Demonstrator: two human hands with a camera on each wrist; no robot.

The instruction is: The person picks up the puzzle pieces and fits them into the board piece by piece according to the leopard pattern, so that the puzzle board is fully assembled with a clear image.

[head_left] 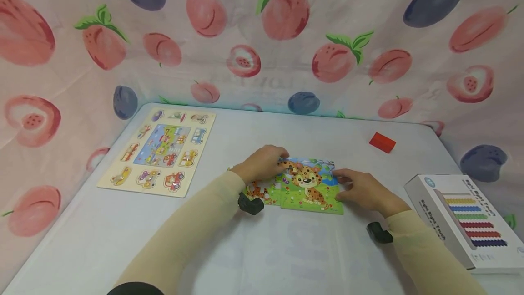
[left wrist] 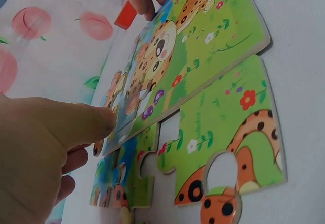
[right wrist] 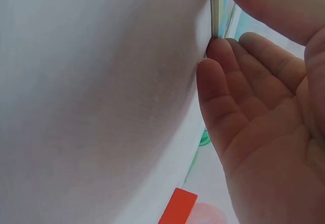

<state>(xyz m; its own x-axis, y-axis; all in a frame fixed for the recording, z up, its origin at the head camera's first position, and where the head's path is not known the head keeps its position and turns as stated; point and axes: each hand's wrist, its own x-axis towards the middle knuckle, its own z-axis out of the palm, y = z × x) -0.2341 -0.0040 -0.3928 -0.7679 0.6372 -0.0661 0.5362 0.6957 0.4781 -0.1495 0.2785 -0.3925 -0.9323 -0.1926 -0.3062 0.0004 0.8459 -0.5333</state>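
Note:
A square leopard puzzle board with a green meadow picture lies partly over joined jigsaw pieces. Its upper left corner is under the thumb of my left hand, with the other fingers curled below. Small spotted pieces show beside that thumb in the left wrist view. At the board's right side, my right hand holds the edge, thumb nearer me and fingertips at the far corner. The left hand and sleeve hide part of the jigsaw pieces in the head view.
A wooden vehicle puzzle lies on the left of the white table. At the back right is a red block. A white box with coloured strips stands near the right edge. Fruit-printed cloth hangs behind.

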